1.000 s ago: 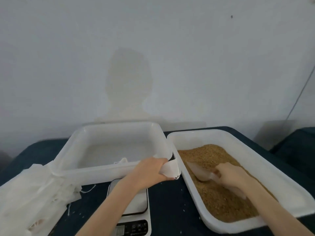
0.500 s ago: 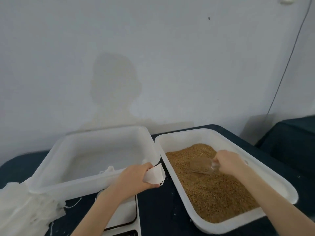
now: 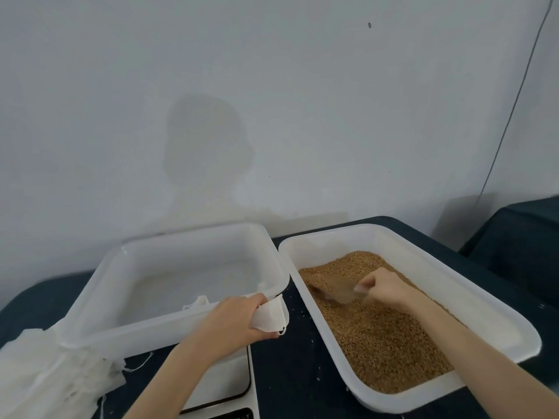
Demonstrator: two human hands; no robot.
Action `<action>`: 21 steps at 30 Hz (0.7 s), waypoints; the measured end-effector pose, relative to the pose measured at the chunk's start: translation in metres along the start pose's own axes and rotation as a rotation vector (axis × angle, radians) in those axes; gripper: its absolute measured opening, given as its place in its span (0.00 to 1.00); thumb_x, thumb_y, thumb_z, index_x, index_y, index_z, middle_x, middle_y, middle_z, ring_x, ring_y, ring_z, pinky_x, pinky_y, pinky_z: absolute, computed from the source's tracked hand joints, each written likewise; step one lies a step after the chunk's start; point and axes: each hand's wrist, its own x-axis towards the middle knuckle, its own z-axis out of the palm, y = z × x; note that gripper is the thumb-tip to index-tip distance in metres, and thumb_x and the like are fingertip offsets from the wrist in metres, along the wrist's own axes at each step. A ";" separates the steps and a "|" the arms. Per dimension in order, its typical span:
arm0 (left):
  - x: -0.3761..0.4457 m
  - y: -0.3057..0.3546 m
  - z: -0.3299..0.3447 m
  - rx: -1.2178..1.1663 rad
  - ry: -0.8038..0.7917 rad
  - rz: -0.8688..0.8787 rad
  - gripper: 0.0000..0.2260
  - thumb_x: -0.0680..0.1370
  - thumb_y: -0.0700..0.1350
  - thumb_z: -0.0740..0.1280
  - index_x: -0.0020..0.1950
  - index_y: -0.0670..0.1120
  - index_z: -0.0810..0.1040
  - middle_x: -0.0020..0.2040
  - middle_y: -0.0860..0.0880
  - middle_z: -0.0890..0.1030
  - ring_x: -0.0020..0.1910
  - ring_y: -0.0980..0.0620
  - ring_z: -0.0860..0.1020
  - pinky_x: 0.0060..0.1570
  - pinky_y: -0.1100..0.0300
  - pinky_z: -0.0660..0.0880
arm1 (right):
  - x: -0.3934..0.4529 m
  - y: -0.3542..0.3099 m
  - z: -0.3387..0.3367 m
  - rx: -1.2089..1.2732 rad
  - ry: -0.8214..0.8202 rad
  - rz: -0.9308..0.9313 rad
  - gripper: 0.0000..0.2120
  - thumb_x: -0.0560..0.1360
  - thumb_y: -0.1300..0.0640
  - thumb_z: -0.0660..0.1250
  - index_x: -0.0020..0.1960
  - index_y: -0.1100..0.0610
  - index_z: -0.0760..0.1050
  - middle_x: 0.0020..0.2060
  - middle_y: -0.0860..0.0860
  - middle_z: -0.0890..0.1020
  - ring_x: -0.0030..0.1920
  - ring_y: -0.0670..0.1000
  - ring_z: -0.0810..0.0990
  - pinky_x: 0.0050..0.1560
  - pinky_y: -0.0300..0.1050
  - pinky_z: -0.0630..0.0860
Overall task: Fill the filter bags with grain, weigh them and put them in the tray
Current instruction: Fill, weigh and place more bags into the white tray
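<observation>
A filter bag [image 3: 270, 318], white and limp, is gripped in the person's left hand [image 3: 234, 320], whose fingers are curled round it just above the gap between the two white tubs, near the middle of the dark table [image 3: 298, 370]. The right hand [image 3: 388, 288] is closed round the handle of a clear plastic scoop [image 3: 335, 290], whose bowl lies low in the grain [image 3: 378, 331]. That grain fills the long tray [image 3: 423, 261] on the right side of the table. The other tray [image 3: 99, 322] stands to the left of it, toward the table's far edge, with a scrap of white fabric [image 3: 196, 303] at its near wall; I cannot tell whether that is another bag. A scale [image 3: 230, 385] sits at the near edge, partly under the left forearm. A heap of spare filter bags [image 3: 45, 376] lies at the near left corner. A thin cable [image 3: 514, 107] hangs down the pale wall on the right.
</observation>
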 end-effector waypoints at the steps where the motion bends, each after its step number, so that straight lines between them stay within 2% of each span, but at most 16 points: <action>1: 0.000 -0.001 0.000 -0.004 0.000 -0.004 0.17 0.69 0.65 0.68 0.53 0.61 0.70 0.47 0.60 0.78 0.48 0.57 0.75 0.45 0.62 0.70 | -0.002 0.001 -0.003 0.050 0.007 -0.003 0.13 0.71 0.66 0.72 0.52 0.54 0.82 0.46 0.47 0.83 0.32 0.40 0.74 0.31 0.32 0.71; 2: 0.001 -0.003 0.001 -0.015 0.002 -0.007 0.17 0.69 0.65 0.68 0.52 0.61 0.70 0.47 0.60 0.78 0.47 0.57 0.75 0.45 0.61 0.70 | -0.003 0.001 -0.006 0.073 0.018 -0.011 0.14 0.70 0.66 0.72 0.53 0.53 0.82 0.46 0.48 0.83 0.29 0.39 0.73 0.28 0.30 0.68; 4: 0.001 -0.004 0.002 -0.036 0.011 -0.013 0.16 0.69 0.65 0.68 0.51 0.61 0.70 0.47 0.60 0.78 0.47 0.57 0.75 0.47 0.61 0.71 | -0.005 0.000 -0.012 0.059 0.038 -0.038 0.14 0.70 0.65 0.73 0.52 0.50 0.81 0.44 0.47 0.83 0.30 0.39 0.74 0.28 0.30 0.67; 7: 0.000 -0.004 0.004 -0.029 0.024 -0.006 0.19 0.70 0.65 0.68 0.56 0.60 0.72 0.50 0.60 0.79 0.49 0.57 0.75 0.48 0.61 0.70 | -0.009 -0.001 -0.016 0.018 0.046 -0.052 0.14 0.69 0.62 0.74 0.48 0.46 0.79 0.41 0.40 0.79 0.38 0.40 0.78 0.34 0.31 0.72; 10: -0.001 -0.004 0.006 -0.025 0.028 0.005 0.19 0.70 0.65 0.68 0.57 0.59 0.72 0.51 0.59 0.79 0.50 0.57 0.75 0.51 0.60 0.70 | -0.013 0.004 -0.015 0.022 0.064 -0.060 0.15 0.69 0.62 0.74 0.52 0.48 0.79 0.42 0.39 0.79 0.41 0.40 0.78 0.36 0.31 0.71; 14: -0.002 -0.005 0.005 -0.034 0.033 -0.003 0.18 0.70 0.66 0.67 0.55 0.60 0.71 0.49 0.60 0.78 0.47 0.59 0.73 0.45 0.62 0.68 | -0.018 0.007 -0.015 0.028 0.078 -0.056 0.18 0.69 0.62 0.75 0.56 0.50 0.79 0.46 0.41 0.79 0.44 0.42 0.78 0.42 0.35 0.75; 17: -0.003 -0.006 0.003 -0.026 0.028 -0.011 0.16 0.70 0.66 0.67 0.50 0.62 0.68 0.45 0.61 0.75 0.45 0.58 0.72 0.41 0.63 0.65 | -0.022 0.005 -0.019 -0.011 0.090 -0.051 0.18 0.69 0.63 0.74 0.55 0.48 0.80 0.44 0.40 0.78 0.40 0.41 0.78 0.32 0.30 0.71; 21: -0.004 -0.007 0.003 -0.064 0.022 -0.027 0.15 0.69 0.65 0.68 0.48 0.63 0.66 0.44 0.60 0.76 0.45 0.58 0.74 0.42 0.63 0.68 | -0.026 0.010 -0.026 0.137 0.029 -0.088 0.19 0.66 0.69 0.73 0.50 0.48 0.80 0.47 0.46 0.82 0.34 0.43 0.78 0.30 0.30 0.71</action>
